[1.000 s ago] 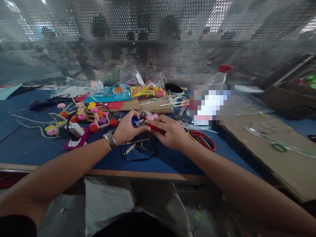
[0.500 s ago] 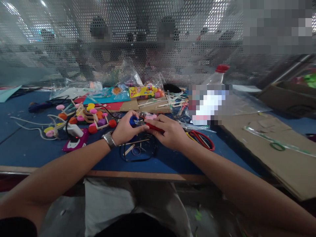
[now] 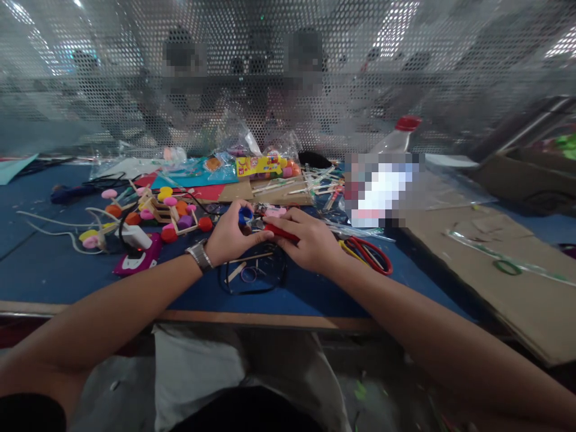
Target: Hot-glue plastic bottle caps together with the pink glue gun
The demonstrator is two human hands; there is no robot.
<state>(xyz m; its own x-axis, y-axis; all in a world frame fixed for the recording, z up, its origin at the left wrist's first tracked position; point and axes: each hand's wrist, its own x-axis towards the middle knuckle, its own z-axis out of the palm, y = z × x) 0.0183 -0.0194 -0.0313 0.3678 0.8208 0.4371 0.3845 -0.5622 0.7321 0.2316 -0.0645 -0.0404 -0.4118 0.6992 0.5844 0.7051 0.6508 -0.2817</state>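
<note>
Over the middle of the table, my left hand (image 3: 231, 239) pinches a small blue bottle cap (image 3: 245, 215), its round opening partly in view between thumb and forefinger. My right hand (image 3: 310, 241) is closed around the red handle (image 3: 282, 232) of a small tool with a short metal tip. That tip points left, close to the cap; whether it touches is too small to tell. Both thumbs come close together. Below the hands lie a black cable loop (image 3: 256, 293), wooden sticks (image 3: 236, 272) and a small ring (image 3: 248, 274).
Left is a stick model with colourful clay discs (image 3: 166, 210), beside a purple socket block (image 3: 137, 261) with a white plug. Red-handled scissors (image 3: 371, 255) lie right of my hand. Cardboard (image 3: 508, 282) covers the right side. A clear bottle with red cap (image 3: 408, 123) stands behind.
The blue cap has turned in my left fingers, so its opening shows more. The red-handled tool has barely moved, and its metal tip shows less.
</note>
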